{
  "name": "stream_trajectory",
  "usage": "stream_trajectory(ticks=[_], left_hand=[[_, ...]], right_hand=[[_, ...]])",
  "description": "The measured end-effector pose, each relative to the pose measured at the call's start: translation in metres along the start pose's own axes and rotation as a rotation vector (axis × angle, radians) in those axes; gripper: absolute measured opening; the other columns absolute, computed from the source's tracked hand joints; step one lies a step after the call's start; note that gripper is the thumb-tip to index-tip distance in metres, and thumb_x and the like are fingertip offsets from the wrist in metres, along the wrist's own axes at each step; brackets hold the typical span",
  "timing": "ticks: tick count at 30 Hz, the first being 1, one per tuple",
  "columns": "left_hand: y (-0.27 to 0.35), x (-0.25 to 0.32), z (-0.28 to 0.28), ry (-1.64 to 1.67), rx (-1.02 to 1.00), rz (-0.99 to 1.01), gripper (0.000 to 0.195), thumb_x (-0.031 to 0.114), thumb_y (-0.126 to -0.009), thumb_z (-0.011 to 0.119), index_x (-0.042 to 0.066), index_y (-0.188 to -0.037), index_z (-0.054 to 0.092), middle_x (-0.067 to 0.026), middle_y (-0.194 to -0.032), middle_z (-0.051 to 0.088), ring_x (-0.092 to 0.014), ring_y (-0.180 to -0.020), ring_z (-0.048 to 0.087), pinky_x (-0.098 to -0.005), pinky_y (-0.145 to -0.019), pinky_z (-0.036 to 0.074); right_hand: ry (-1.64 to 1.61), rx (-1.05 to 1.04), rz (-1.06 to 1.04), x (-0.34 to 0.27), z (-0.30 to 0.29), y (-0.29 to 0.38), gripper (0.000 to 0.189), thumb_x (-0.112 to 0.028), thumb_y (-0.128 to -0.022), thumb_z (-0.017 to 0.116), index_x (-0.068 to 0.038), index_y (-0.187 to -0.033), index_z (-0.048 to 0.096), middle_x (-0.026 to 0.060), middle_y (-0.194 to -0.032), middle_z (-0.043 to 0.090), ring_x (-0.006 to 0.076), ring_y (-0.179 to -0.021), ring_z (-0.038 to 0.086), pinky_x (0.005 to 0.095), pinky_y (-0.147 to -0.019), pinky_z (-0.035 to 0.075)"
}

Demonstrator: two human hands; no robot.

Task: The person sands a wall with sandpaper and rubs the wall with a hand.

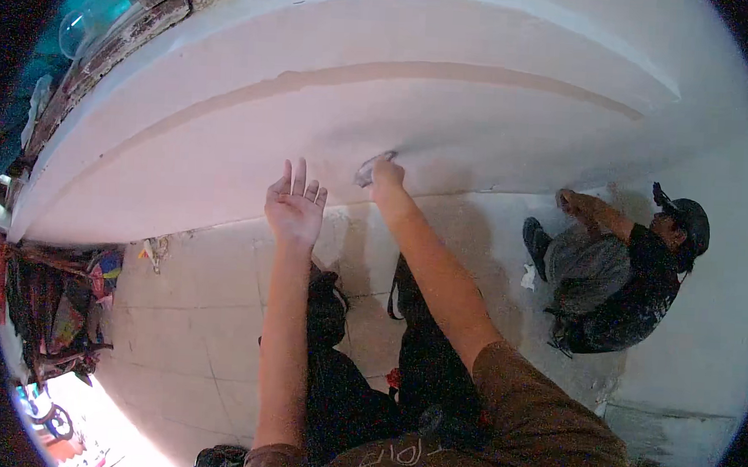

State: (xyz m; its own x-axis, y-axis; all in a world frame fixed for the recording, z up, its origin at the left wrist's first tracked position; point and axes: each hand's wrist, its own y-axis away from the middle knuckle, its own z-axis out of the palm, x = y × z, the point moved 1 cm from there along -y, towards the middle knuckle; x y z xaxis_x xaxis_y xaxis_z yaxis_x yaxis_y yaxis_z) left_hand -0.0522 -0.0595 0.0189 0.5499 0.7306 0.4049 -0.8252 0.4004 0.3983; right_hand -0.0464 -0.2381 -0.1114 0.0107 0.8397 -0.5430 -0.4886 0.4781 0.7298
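Note:
My right hand (388, 174) grips a small greyish flat pad (364, 173), perhaps sandpaper, held at the lower part of a pale wall (213, 161). How the fingers wrap the pad is partly hidden by the back of the hand. To the left, my left hand (296, 213) is raised before the wall with its palm showing. Two of its fingers stretch out, others curl slightly, and nothing lies in it. A beige band (420, 72) runs across the wall above both hands.
A person in a cap (619, 272) crouches on the right, close to the wall. Tiled floor (179, 325) spreads below, with small debris (151, 251) by the wall's foot. Cluttered cloth and furniture (65, 306) stand at the left. A worn wooden frame (104, 61) borders the wall's left end.

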Motion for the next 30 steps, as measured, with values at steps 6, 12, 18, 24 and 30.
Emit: stream_trajectory(ticks=[6, 12, 18, 24, 30], left_hand=[[0.000, -0.002, -0.003, 0.029, 0.015, -0.051, 0.042, 0.021, -0.079, 0.049, 0.017, -0.121, 0.051, -0.0005, -0.123, 0.052, -0.020, -0.081, 0.047, -0.0361, -0.082, 0.038], [-0.004, -0.006, -0.006, 0.000, -0.042, -0.025, 0.046, 0.023, -0.082, 0.044, 0.017, -0.127, 0.045, -0.0005, -0.131, 0.046, -0.018, -0.079, 0.044, -0.0362, -0.080, 0.039], [-0.005, -0.012, -0.011, -0.029, -0.081, -0.042, 0.047, 0.022, -0.080, 0.049, 0.016, -0.127, 0.045, -0.0011, -0.130, 0.046, -0.019, -0.089, 0.048, -0.0380, -0.082, 0.041], [-0.001, -0.017, -0.007, 0.024, -0.041, -0.066, 0.047, 0.019, -0.079, 0.051, 0.014, -0.126, 0.047, -0.0008, -0.125, 0.050, -0.019, -0.088, 0.049, -0.0368, -0.084, 0.041], [0.003, -0.014, 0.000, 0.071, -0.283, -0.133, 0.039, 0.017, -0.081, 0.053, 0.012, -0.119, 0.053, -0.0034, -0.115, 0.056, -0.020, -0.083, 0.052, -0.0384, -0.085, 0.041]], right_hand=[[0.170, -0.293, -0.036, 0.021, -0.010, -0.062, 0.021, -0.013, -0.087, 0.047, 0.003, -0.096, 0.056, 0.0229, -0.077, 0.061, 0.0352, -0.077, 0.062, 0.0494, -0.068, 0.051], [0.629, -0.739, -0.673, -0.021, -0.014, 0.006, 0.024, -0.016, -0.081, 0.058, 0.002, -0.096, 0.059, 0.0179, -0.077, 0.064, 0.0282, -0.072, 0.064, 0.0404, -0.067, 0.052], [1.169, -0.655, -0.892, -0.045, -0.018, 0.050, 0.034, -0.018, -0.068, 0.073, 0.000, -0.095, 0.063, 0.0130, -0.086, 0.067, 0.0180, -0.072, 0.064, 0.0299, -0.068, 0.052], [-0.322, -0.376, 0.108, -0.005, 0.014, -0.015, 0.021, -0.014, -0.088, 0.041, -0.005, -0.103, 0.053, 0.0152, -0.095, 0.060, 0.0322, -0.085, 0.060, 0.0532, -0.072, 0.049], [-0.383, -0.369, 0.193, -0.001, 0.013, -0.021, 0.022, -0.014, -0.093, 0.035, -0.006, -0.109, 0.048, 0.0141, -0.105, 0.056, 0.0338, -0.096, 0.055, 0.0613, -0.079, 0.044]])
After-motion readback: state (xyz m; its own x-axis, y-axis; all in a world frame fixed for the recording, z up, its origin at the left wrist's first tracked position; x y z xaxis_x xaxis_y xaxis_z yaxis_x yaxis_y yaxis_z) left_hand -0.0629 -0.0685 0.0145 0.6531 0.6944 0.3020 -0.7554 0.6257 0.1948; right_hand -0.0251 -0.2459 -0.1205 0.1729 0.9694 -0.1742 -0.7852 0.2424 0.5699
